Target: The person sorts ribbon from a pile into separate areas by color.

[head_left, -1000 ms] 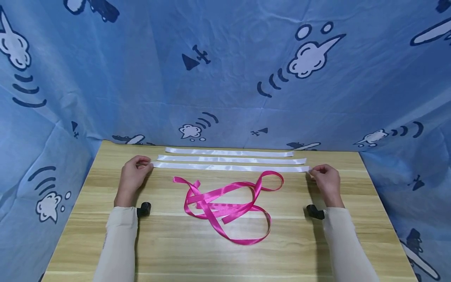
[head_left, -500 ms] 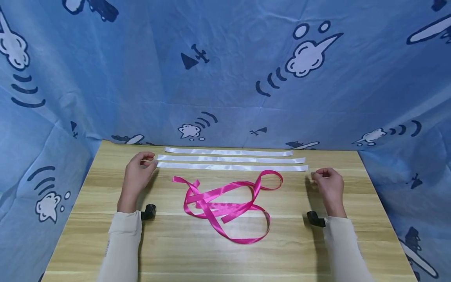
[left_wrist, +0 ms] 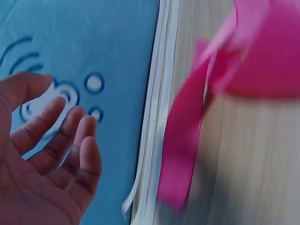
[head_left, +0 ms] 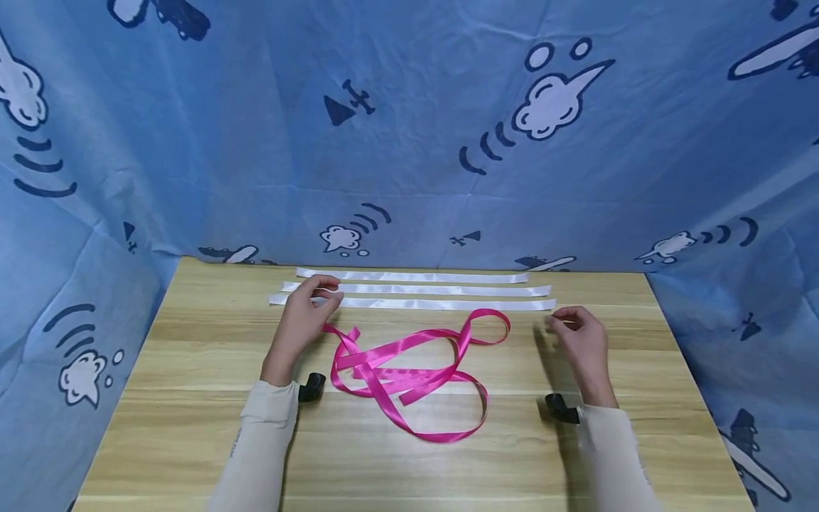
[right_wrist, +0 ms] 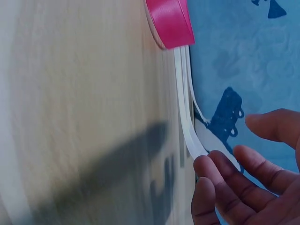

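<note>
Three white satin ribbons lie side by side across the back of the table: the back ribbon, the middle ribbon and the front ribbon. In front of them is a loosely looped pink ribbon. My left hand hovers over the white ribbons' left part, hiding some of them, next to the pink ribbon's left end. Its loosely bent fingers hold nothing in the left wrist view. My right hand is just off the front ribbon's right end, thumb apart from the loosely bent fingers, holding nothing.
The wooden table ends at the back against a blue printed cloth, which also hangs at both sides. A small black camera sits at the left wrist and another at the right wrist.
Both hands have let go of the front white ribbon's ends, which they pinched a second ago. My left hand has moved right along the ribbons; the right has drawn slightly toward the near edge.
</note>
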### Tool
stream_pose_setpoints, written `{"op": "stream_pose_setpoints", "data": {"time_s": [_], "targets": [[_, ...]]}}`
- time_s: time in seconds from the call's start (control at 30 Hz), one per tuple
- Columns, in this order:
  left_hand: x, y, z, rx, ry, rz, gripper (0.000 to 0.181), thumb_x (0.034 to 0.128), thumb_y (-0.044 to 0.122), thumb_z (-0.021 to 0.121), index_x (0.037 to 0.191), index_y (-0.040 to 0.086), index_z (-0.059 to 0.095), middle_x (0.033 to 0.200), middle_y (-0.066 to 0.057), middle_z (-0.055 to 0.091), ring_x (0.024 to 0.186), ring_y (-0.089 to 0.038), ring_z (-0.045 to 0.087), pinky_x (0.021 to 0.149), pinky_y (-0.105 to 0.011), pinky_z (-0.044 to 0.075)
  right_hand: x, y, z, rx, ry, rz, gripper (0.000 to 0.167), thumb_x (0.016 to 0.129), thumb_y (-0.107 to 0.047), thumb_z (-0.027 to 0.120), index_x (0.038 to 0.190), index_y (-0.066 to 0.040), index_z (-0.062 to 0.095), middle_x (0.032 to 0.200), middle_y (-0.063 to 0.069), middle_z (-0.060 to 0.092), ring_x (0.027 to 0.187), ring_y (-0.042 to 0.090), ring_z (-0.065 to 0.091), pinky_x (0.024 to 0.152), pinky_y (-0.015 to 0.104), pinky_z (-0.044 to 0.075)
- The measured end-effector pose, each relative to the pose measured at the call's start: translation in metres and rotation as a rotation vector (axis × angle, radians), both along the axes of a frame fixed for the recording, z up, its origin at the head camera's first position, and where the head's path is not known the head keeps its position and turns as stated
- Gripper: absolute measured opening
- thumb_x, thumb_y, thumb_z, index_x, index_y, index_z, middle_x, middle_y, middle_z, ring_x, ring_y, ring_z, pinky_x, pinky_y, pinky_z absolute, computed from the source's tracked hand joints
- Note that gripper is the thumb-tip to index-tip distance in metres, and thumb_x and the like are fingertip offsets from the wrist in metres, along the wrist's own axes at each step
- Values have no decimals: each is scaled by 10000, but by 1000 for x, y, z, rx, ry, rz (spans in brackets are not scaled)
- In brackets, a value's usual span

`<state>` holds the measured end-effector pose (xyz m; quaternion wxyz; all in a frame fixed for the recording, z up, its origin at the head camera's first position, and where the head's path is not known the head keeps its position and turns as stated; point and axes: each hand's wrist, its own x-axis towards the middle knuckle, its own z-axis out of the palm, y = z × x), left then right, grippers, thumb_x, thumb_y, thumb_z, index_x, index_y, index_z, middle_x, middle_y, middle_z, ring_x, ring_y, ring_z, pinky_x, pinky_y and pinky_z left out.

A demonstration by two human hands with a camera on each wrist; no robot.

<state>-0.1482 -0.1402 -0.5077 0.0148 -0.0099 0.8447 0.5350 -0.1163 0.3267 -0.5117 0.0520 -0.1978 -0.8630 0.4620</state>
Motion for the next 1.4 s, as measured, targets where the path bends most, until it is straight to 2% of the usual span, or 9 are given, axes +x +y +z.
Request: {"op": "stream_pose_setpoints", "data": {"time_s": [0.13,0.4,0.63,0.87,1.03,1.23,1.4], "targets": [[-1,23,0,28,-28,-65,336,1007,165,694,1308,24,648,1265,-155,681,1139,-306,664,1004,-475,552,3,-5,-2,-28,-1,16,263,968,-155,743,1141,28,668,849,-165,679,762,-39,652,637,194,556],[-5,71,0,64,-28,-177,325,991,165,725,1285,43,662,1268,-134,684,1118,-281,677,1001,-469,560,6,-17,-7,14,-23,31,274,982,-159,737,1164,34,668,1079,127,714,804,-86,576,667,143,528],[-8,105,-4,65,-45,-260,334,994,195,729,1281,37,661,1259,-138,688,1103,-284,682,998,-467,565,7,-27,-8,-17,-4,38,252,977,-130,731,1145,47,665,1035,115,718,774,-84,588,659,145,523],[-11,131,-11,91,-72,-334,332,994,183,724,1284,34,658,1275,-150,680,1105,-278,690,904,-425,599,7,-34,-11,-32,5,45,239,973,-108,734,1136,50,661,1020,101,722,775,-71,590,651,141,519],[-11,148,-14,95,-101,-381,350,993,192,723,1296,32,653,1293,-143,681,1123,-282,701,924,-401,599,7,-41,-12,-52,10,57,238,975,-103,733,1143,51,666,1052,146,720,765,-60,595,656,143,521],[-9,167,-17,105,-122,-416,318,991,185,715,1266,35,663,1274,-128,693,1130,-270,701,945,-367,585,7,-48,-16,-40,15,57,212,981,-90,720,1136,46,671,1128,238,703,809,-36,582,677,125,495],[-7,181,-22,67,-151,-411,309,994,211,721,1256,55,670,1243,-110,705,1098,-224,694,952,-346,575,6,-53,-22,-14,10,60,201,979,-89,719,1135,30,679,1149,236,708,898,66,601,755,103,451]]}}
